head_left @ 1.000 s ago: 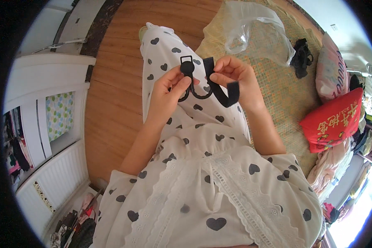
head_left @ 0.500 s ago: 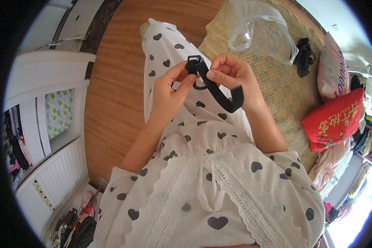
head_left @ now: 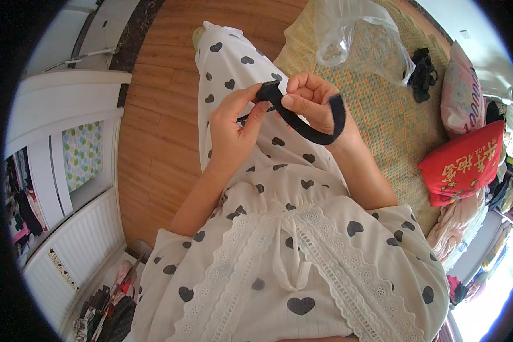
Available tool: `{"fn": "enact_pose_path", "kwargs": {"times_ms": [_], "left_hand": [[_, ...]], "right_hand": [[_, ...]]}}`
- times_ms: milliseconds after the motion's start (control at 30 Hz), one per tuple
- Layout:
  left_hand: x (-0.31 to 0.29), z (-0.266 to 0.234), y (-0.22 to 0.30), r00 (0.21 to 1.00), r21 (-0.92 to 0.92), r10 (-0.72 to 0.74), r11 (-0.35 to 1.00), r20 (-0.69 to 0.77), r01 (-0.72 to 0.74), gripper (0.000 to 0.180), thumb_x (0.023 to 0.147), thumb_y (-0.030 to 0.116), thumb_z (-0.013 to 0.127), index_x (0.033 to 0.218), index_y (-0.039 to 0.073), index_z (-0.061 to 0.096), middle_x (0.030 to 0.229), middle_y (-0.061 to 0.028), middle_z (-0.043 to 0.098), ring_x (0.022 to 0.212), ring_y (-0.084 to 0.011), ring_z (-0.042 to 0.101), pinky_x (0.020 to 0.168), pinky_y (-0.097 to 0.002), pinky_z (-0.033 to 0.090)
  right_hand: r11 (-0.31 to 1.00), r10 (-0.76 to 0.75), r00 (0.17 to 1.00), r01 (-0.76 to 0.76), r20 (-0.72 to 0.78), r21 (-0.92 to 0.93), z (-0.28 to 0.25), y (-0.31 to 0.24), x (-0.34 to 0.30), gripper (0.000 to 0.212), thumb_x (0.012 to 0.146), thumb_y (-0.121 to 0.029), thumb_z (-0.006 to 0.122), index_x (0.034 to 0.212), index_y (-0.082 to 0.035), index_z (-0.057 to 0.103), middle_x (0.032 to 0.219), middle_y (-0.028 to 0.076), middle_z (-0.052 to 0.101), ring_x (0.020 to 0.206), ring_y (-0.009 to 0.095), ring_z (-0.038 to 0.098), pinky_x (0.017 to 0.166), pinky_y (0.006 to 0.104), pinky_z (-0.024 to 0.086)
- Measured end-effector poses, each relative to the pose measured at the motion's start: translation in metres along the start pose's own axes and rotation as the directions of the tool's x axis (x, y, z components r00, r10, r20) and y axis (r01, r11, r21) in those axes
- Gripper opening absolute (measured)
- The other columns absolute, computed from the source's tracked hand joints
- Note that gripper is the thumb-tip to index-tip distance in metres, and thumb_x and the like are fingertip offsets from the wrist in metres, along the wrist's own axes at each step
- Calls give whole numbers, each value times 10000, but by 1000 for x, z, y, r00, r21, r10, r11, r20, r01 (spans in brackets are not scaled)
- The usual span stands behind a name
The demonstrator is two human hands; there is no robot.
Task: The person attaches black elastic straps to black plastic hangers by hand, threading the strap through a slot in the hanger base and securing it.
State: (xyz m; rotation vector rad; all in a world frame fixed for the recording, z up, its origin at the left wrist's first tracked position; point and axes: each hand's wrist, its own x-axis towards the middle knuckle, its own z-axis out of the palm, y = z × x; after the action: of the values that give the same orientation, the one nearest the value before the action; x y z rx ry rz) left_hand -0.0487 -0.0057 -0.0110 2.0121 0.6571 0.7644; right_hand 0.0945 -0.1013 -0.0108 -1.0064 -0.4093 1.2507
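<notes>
Both hands grip one black strap (head_left: 310, 126) above the lap: left hand (head_left: 233, 128) pinches its buckle end (head_left: 269, 91), right hand (head_left: 313, 102) clasps the loop. Clear plastic bag (head_left: 353, 28) lies on the mat (head_left: 393, 119).

We hold both hands close together above our lap: left hand (head_left: 233, 128) fingers pinched, right hand (head_left: 313, 100) curled, forearms bent inward.
</notes>
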Motion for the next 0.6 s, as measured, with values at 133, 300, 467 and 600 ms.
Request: {"fn": "enact_pose_path", "kwargs": {"times_ms": [133,300,467,600], "left_hand": [[-1,1,0,1000,-51,-23,998,-16,22,194,820,38,634,1006,-18,623,876,-104,667,809,-181,645,738,-274,482],[0,4,1,996,-198,-85,977,-18,80,178,829,-14,591,1007,-16,592,883,-87,659,853,-162,646,775,-267,483],[2,3,7,999,-292,-43,955,13,45,207,818,-65,557,1018,-11,564,933,-83,641,857,-157,642,795,-266,480],[1,3,4,996,-285,-83,955,12,83,212,816,-67,556,1022,-16,564,921,-87,645,841,-155,644,786,-266,485]], "right_hand": [[998,-22,1000,21,19,64,1,1,-2,152,806,-64,683,902,-21,573,810,-1,601,668,43,562,592,170,454],[992,24,998,-32,64,125,8,-2,-4,219,826,-82,667,1015,-3,590,875,32,635,694,57,588,591,185,485],[998,-44,997,41,58,52,9,6,-2,295,846,-108,649,1104,16,577,928,66,654,692,75,608,565,196,503],[998,18,1000,-19,16,58,7,-1,-4,267,855,-73,618,1103,19,578,889,52,654,684,60,595,588,180,486]]}}
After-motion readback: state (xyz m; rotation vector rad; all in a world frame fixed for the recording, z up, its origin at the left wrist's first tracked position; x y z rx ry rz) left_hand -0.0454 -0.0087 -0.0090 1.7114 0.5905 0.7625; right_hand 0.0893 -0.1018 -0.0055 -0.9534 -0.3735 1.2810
